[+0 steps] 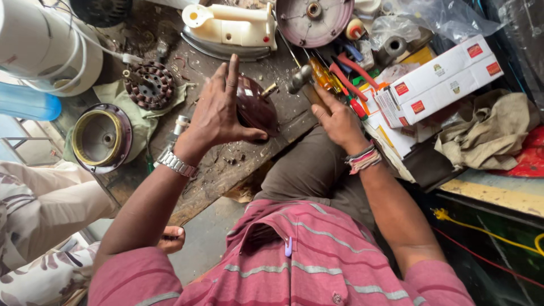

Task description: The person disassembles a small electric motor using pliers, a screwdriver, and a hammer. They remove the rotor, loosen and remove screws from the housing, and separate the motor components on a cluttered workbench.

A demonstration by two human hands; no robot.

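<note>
- The left hand lies spread over a dark maroon motor housing, palm on its left side, thumb pressed along its lower edge, fingers fanned upward; it steadies the housing rather than closing around it.
- The housing stands on the worn wooden workbench, with a short brass-coloured shaft sticking out of its upper right.
- The right hand is closed on the wooden handle of a hammer, whose metal head sits just right of the housing, near that shaft.
- Left of the housing lie a wound stator core on a green cloth and, lower, a round maroon end cover.
- Above the housing rests a cream clothes iron.
- Right of the housing, past the hammer, are red-handled screwdrivers and white cardboard boxes.
- Another person's patterned sleeve shows far lower left of the housing.
</note>
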